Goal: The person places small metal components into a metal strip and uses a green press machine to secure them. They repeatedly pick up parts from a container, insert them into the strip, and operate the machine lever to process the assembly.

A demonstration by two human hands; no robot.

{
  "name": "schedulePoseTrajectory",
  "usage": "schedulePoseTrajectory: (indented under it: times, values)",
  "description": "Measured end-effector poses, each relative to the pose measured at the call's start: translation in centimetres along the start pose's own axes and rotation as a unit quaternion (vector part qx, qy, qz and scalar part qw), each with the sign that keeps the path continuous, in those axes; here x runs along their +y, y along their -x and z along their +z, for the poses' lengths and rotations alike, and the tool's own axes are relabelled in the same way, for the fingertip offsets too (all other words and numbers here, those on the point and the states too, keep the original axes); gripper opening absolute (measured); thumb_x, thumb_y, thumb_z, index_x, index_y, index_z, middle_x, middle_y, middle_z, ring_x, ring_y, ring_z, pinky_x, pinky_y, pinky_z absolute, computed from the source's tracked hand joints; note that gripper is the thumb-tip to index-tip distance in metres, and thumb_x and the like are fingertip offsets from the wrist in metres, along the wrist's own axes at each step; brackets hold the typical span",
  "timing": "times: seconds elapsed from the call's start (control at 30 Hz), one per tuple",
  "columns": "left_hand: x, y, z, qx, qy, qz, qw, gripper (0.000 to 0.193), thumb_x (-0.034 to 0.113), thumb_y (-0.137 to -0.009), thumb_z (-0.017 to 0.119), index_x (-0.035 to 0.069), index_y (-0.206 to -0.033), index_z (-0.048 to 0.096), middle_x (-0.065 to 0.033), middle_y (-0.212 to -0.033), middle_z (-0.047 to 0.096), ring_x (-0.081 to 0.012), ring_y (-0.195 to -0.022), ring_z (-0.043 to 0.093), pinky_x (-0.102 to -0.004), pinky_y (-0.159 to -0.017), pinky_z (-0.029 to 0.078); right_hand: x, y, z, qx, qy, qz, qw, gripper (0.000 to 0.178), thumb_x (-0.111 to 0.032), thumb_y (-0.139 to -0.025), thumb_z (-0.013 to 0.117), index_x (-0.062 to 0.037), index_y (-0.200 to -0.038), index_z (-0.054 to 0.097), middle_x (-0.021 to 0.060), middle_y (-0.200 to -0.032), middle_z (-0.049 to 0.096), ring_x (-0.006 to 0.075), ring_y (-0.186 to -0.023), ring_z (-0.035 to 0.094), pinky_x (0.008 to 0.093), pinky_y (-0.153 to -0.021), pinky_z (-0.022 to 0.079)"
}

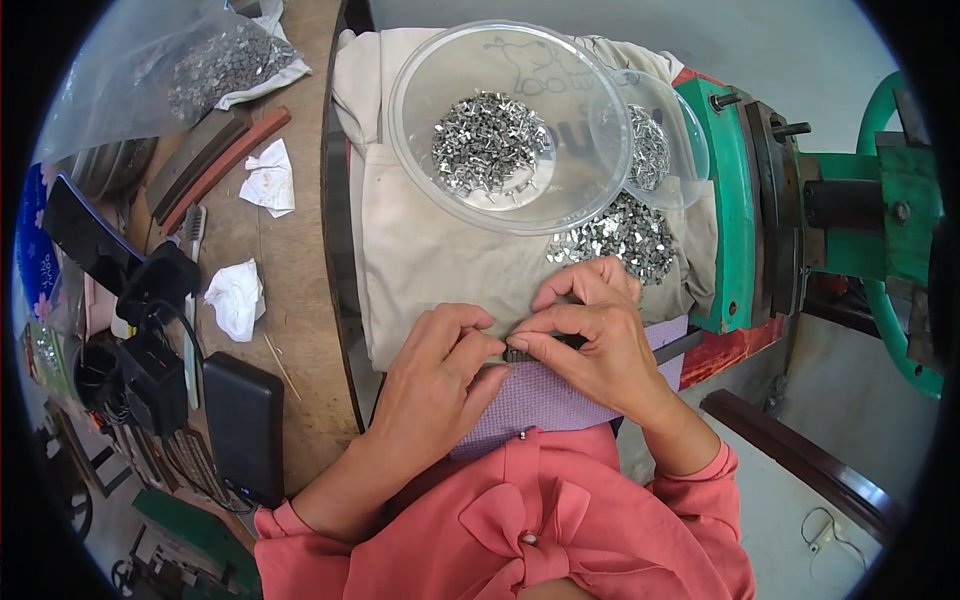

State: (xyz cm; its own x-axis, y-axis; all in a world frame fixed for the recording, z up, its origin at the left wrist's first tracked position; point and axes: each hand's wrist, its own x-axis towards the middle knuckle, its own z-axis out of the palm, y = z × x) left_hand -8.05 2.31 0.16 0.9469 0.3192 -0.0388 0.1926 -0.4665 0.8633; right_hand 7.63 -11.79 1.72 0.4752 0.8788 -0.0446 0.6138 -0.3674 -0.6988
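Both hands, left [437,368] and right [590,335], pinch a small dark strip [522,354] between fingertips over a cream cloth [420,250]. Loose metal clips [615,235] lie just beyond the right hand, beside a clear bowl [510,125]; a careless knuckle could likely scatter them, or the strip could slip.

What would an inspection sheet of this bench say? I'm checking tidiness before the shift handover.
Surface: beige cloth over the lap, wooden bench on the left.
Job's things: dark strip of small metal pieces; large clear bowl and smaller clear bowl of silver clips; loose clip pile.
Clutter: crumpled tissues, plastic bag of clips.
Grippers: left hand and right hand pinch the strip together.
Cables: black cords by a charger and power bank.
Surroundings: green machine, concrete floor.
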Motion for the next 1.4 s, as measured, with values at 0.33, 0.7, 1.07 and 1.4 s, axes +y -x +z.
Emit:
schedulePoseTrajectory:
  times: [0.33,0.7,1.07,1.4]
  values:
    - [-0.1,0.0,-0.1,0.005,0.011,0.013,1.0,0.024,0.004,-0.076,0.08,0.003,-0.096,0.067,-0.0132,-0.113,0.059,-0.0313,-0.1,0.061,-0.0387,-0.081,0.051,-0.1,0.1,-0.1,-0.016,0.009,0.003,1.0,0.013,-0.023,-0.073,0.085,-0.0181,-0.085,0.081,-0.0034,-0.097,0.061,0.0227,-0.103,0.049,0.0403,-0.09,0.031]
    - [0.0,0.0,-0.3,0.011,0.007,0.014,1.0,0.02,0.003,-0.076,0.08,0.003,-0.091,0.066,-0.0131,-0.113,0.059,-0.0294,-0.094,0.063,-0.0379,-0.078,0.051,-0.1,0.1,-0.4,-0.023,0.034,0.008,0.999,0.011,-0.025,-0.075,0.084,-0.0185,-0.084,0.08,-0.0034,-0.098,0.061,0.024,-0.104,0.048,0.0417,-0.091,0.031]
    - [-0.1,0.0,-0.2,0.014,0.009,0.013,1.0,0.019,0.003,-0.076,0.08,0.002,-0.09,0.066,-0.013,-0.114,0.059,-0.0294,-0.094,0.063,-0.0382,-0.08,0.051,-0.2,0.1,-0.6,-0.02,0.043,0.016,0.999,0.012,-0.025,-0.074,0.085,-0.018,-0.081,0.079,-0.0036,-0.095,0.06,0.0238,-0.103,0.047,0.0416,-0.092,0.03]
    - [-0.1,0.1,-0.1,0.011,0.014,0.008,1.0,0.019,0.004,-0.077,0.079,0.002,-0.09,0.067,-0.0134,-0.114,0.059,-0.0308,-0.097,0.063,-0.0386,-0.081,0.051,-0.1,0.2,-1.0,-0.01,0.059,0.013,0.998,0.014,-0.026,-0.073,0.085,-0.0174,-0.081,0.079,-0.0037,-0.095,0.06,0.0235,-0.102,0.048,0.0408,-0.091,0.03]
